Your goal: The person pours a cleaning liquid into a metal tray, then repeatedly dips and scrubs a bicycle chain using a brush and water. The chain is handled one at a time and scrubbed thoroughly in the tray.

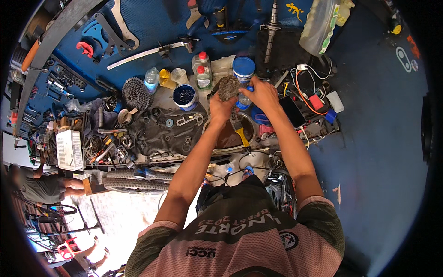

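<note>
My left hand [220, 110] is closed around a rough grey-brown lump [228, 88], like a worn sponge or wad; its exact kind is unclear. Close to its right, my right hand [264, 96] has its fingers bent in a pinch at a small clear bottle [244, 99] with blue ends. My fingers partly cover that bottle. Below both hands is a round pan [251, 137] of brown liquid, with a yellow-handled brush [241, 134] lying across its rim. A tub of dark blue paste [185, 96] stands open to the left; a blue-lidded tub [243, 68] stands beyond.
On the bench are red-capped bottles [202, 74], a cassette of sprockets [136, 92], a white basket [69, 150] and loose tools. At right lie a phone [292, 112] and cables. Bicycle tires [138, 181] are below the bench; another person [44, 187] is at far left.
</note>
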Demonstrator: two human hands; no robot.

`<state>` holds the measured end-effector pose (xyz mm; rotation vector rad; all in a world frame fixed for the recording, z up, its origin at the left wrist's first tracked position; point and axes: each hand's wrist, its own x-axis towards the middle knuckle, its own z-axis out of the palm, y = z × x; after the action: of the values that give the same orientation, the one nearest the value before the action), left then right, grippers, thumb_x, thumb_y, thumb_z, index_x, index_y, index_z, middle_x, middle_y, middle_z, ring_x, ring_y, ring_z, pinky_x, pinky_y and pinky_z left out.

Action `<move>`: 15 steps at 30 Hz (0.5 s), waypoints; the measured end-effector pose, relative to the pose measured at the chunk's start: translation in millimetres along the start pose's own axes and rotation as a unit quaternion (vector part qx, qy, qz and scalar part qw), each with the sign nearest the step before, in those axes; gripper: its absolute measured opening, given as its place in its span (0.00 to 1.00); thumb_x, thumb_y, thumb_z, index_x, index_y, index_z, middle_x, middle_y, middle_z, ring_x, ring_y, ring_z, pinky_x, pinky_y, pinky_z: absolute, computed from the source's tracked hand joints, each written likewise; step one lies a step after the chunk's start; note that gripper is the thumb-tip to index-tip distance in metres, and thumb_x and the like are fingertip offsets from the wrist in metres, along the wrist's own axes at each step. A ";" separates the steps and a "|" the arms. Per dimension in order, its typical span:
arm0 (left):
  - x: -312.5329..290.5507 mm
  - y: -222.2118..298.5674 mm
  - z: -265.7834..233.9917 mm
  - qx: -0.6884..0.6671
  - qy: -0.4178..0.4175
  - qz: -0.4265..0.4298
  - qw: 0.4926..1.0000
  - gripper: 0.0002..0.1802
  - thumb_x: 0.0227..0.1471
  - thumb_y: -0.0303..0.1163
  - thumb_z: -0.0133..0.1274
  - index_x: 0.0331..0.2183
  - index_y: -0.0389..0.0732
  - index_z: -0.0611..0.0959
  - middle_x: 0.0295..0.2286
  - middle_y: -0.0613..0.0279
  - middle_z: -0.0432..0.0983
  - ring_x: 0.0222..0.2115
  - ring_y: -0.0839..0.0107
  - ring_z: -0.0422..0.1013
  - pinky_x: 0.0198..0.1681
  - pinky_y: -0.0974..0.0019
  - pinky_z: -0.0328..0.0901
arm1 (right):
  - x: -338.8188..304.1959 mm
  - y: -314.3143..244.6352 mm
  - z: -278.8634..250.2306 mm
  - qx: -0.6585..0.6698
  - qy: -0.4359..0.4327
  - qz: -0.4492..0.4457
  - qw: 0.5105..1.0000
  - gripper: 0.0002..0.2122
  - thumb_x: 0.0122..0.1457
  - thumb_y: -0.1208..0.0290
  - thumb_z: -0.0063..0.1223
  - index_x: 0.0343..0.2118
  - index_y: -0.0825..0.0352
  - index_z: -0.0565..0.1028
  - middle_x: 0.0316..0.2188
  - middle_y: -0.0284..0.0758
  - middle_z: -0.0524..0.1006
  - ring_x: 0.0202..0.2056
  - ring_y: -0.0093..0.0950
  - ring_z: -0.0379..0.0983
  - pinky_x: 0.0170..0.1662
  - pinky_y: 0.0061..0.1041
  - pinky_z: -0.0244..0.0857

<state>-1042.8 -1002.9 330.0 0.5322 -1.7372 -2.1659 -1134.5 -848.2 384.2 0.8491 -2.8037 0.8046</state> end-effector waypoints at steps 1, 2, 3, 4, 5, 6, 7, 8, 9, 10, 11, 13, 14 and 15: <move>0.4 -0.9 6.7 -0.017 0.001 -0.007 1.000 0.16 0.58 0.17 0.59 0.48 0.32 0.79 0.37 0.56 0.84 0.30 0.68 0.80 0.25 0.64 0.75 | 2.2 -1.5 -4.0 -0.025 -0.026 0.005 0.999 0.23 0.58 0.49 0.67 0.38 0.70 0.80 0.33 0.50 0.84 0.39 0.53 0.81 0.43 0.48 0.74; -0.3 -0.4 15.4 -0.051 -0.002 0.007 0.999 0.15 0.58 0.17 0.59 0.48 0.32 0.79 0.37 0.56 0.84 0.30 0.68 0.80 0.25 0.64 0.75 | 3.4 0.7 -7.4 -0.050 -0.051 0.012 0.997 0.24 0.58 0.49 0.67 0.38 0.71 0.80 0.32 0.50 0.84 0.38 0.53 0.82 0.43 0.48 0.74; -2.1 -0.1 23.4 -0.084 -0.006 0.020 0.996 0.15 0.59 0.18 0.59 0.48 0.32 0.79 0.37 0.56 0.84 0.30 0.68 0.80 0.26 0.63 0.75 | 3.8 5.1 -7.8 -0.048 -0.056 0.004 0.997 0.24 0.58 0.49 0.66 0.39 0.71 0.80 0.32 0.50 0.84 0.38 0.54 0.81 0.43 0.48 0.74; -3.9 0.3 30.3 -0.118 -0.009 0.033 0.992 0.14 0.59 0.18 0.59 0.48 0.32 0.80 0.37 0.57 0.84 0.29 0.68 0.80 0.26 0.63 0.75 | 3.9 10.4 -6.0 -0.046 -0.061 -0.004 0.997 0.24 0.59 0.50 0.66 0.39 0.72 0.79 0.32 0.51 0.83 0.38 0.54 0.81 0.44 0.49 0.74; -2.3 -5.5 31.3 -0.123 -0.017 0.040 0.991 0.14 0.60 0.17 0.58 0.48 0.33 0.80 0.37 0.56 0.84 0.28 0.68 0.80 0.26 0.63 0.76 | 5.6 12.1 -5.0 -0.043 -0.066 -0.017 0.997 0.24 0.59 0.50 0.66 0.39 0.73 0.79 0.32 0.52 0.83 0.38 0.54 0.81 0.44 0.50 0.74; 1.4 -14.6 29.3 -0.128 -0.023 0.049 0.990 0.13 0.60 0.16 0.57 0.47 0.33 0.80 0.37 0.56 0.84 0.27 0.68 0.80 0.26 0.63 0.76 | 7.2 11.5 -5.0 -0.032 -0.067 -0.023 0.997 0.24 0.59 0.50 0.65 0.39 0.73 0.79 0.32 0.52 0.83 0.39 0.54 0.81 0.45 0.50 0.74; 5.0 -23.7 27.6 -0.133 -0.029 0.058 0.989 0.13 0.61 0.16 0.56 0.47 0.34 0.80 0.37 0.56 0.84 0.26 0.68 0.80 0.26 0.63 0.76 | 7.1 11.2 -5.2 -0.021 -0.069 -0.028 0.997 0.24 0.60 0.51 0.65 0.39 0.73 0.79 0.32 0.53 0.83 0.39 0.55 0.81 0.45 0.50 0.74; 4.5 -27.5 30.0 -0.152 -0.030 0.052 0.987 0.13 0.61 0.16 0.56 0.47 0.33 0.79 0.37 0.56 0.84 0.26 0.67 0.80 0.26 0.63 0.76 | 5.5 12.5 -6.4 -0.011 -0.071 -0.030 0.997 0.23 0.60 0.51 0.65 0.39 0.74 0.79 0.32 0.53 0.83 0.40 0.55 0.81 0.45 0.50 0.74; 3.2 -31.4 32.2 -0.170 -0.031 0.046 0.984 0.12 0.61 0.16 0.55 0.47 0.33 0.79 0.37 0.55 0.84 0.26 0.67 0.80 0.26 0.63 0.76 | 4.2 13.7 -7.9 -0.010 -0.085 -0.032 0.996 0.23 0.61 0.53 0.63 0.41 0.74 0.78 0.33 0.55 0.83 0.40 0.55 0.81 0.46 0.52 0.73; 3.2 -34.6 34.4 -0.188 -0.032 0.040 0.981 0.11 0.61 0.16 0.55 0.46 0.33 0.79 0.37 0.55 0.84 0.26 0.66 0.80 0.26 0.63 0.76 | 3.1 14.8 -9.3 -0.016 -0.088 -0.031 0.996 0.22 0.62 0.54 0.63 0.41 0.74 0.78 0.33 0.55 0.83 0.40 0.56 0.81 0.46 0.52 0.73; 3.5 -37.1 36.1 -0.196 -0.021 0.041 0.980 0.11 0.62 0.16 0.54 0.47 0.33 0.78 0.37 0.55 0.84 0.26 0.64 0.81 0.26 0.62 0.77 | 0.7 13.6 -11.9 -0.021 -0.092 -0.030 0.995 0.21 0.62 0.55 0.62 0.42 0.74 0.77 0.33 0.55 0.83 0.40 0.56 0.81 0.46 0.52 0.73; 6.5 -40.2 35.9 -0.201 -0.027 0.030 0.979 0.11 0.62 0.16 0.54 0.47 0.33 0.78 0.37 0.54 0.84 0.26 0.65 0.81 0.25 0.63 0.77 | 1.4 11.7 -16.3 -0.025 -0.100 -0.042 0.994 0.20 0.63 0.57 0.61 0.43 0.73 0.76 0.33 0.55 0.83 0.40 0.56 0.81 0.46 0.53 0.73; 5.5 -39.1 37.1 -0.203 -0.032 0.023 0.978 0.12 0.62 0.16 0.54 0.47 0.33 0.78 0.37 0.54 0.84 0.26 0.65 0.81 0.25 0.63 0.77 | 1.2 12.6 -17.8 -0.025 -0.106 -0.053 0.993 0.19 0.64 0.58 0.61 0.44 0.73 0.76 0.32 0.55 0.83 0.40 0.57 0.81 0.46 0.54 0.73; 5.0 -37.9 38.3 -0.195 -0.028 0.025 0.980 0.12 0.62 0.16 0.54 0.47 0.33 0.78 0.37 0.54 0.84 0.25 0.65 0.81 0.25 0.63 0.77 | 0.9 13.3 -19.3 -0.024 -0.111 -0.064 0.991 0.18 0.64 0.60 0.61 0.44 0.73 0.75 0.31 0.55 0.82 0.40 0.57 0.80 0.45 0.55 0.72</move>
<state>-1065.7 -964.2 300.0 0.3228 -1.2811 -2.4183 -1143.4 -829.4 394.7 1.1624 -2.9037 0.6568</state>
